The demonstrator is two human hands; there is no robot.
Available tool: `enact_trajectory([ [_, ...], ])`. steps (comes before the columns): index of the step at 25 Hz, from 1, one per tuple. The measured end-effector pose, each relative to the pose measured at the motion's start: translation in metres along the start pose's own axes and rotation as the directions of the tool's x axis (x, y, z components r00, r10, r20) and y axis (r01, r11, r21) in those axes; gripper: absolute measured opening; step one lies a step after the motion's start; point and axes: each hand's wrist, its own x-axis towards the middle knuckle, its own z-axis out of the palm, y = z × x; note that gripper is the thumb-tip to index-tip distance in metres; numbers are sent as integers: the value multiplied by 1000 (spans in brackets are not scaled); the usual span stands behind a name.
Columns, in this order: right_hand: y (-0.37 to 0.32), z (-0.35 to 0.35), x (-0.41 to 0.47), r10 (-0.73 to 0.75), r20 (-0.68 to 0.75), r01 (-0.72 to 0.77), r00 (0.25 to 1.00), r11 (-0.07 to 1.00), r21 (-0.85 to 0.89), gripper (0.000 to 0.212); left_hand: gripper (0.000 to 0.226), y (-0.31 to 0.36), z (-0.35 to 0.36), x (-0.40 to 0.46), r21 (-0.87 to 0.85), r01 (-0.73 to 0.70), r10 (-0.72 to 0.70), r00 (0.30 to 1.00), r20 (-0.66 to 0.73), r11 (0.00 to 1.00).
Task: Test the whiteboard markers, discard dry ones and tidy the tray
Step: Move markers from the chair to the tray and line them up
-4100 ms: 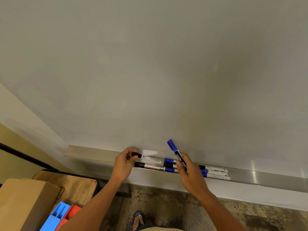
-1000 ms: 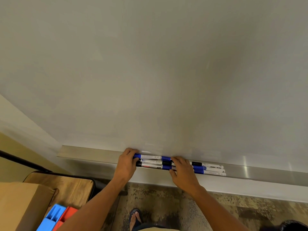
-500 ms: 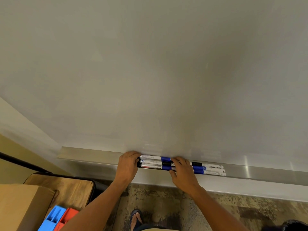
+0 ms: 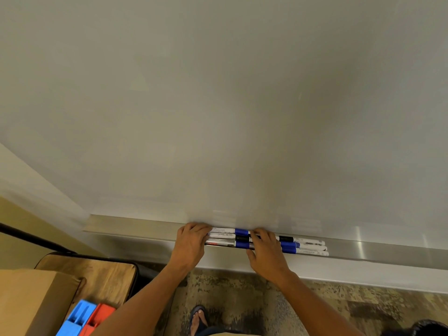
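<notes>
Several white whiteboard markers (image 4: 224, 237) with blue and black caps lie side by side in the silver tray (image 4: 135, 226) under the whiteboard (image 4: 218, 105). A second row of markers (image 4: 305, 246) continues to the right, end to end with the first. My left hand (image 4: 191, 242) covers the left ends of the markers, its fingers bent against them. My right hand (image 4: 265, 251) rests on top of the markers at the middle, fingers laid across the caps. Neither hand lifts a marker.
At the lower left a wooden seat (image 4: 101, 270) carries a cardboard box (image 4: 29, 299) and blue and red plastic pieces (image 4: 83, 317). A black bar (image 4: 31, 238) runs along the left wall. My sandalled foot (image 4: 198, 318) stands on patterned floor.
Four seconds ago my right hand held a blue-capped marker upright above the tray; that marker now lies in the row. Over the last second both hands stayed on the markers, barely shifting.
</notes>
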Motion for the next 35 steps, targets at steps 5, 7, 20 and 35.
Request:
enact_trajectory([
  [5, 0, -2, 3, 7, -5, -7, 1000, 1000, -6, 48, 30, 2, 0, 0, 0, 3, -3, 1000, 17, 1000],
  [7, -1, -2, 3, 10, -3, -10, 1000, 1000, -6, 48, 31, 2, 0, 0, -9, -18, 18, 1000, 14, 1000],
  [20, -6, -2, 1, 29, -4, -29, 1000, 999, -45, 51, 34, 9, 3, 0, -27, -49, 49, 999, 22, 998],
  [35, -1, -1, -5, 35, -135, -30, 990, 999, 38, 41, 29, 8, 2, 0, -116, 49, -53, 998, -29, 992],
])
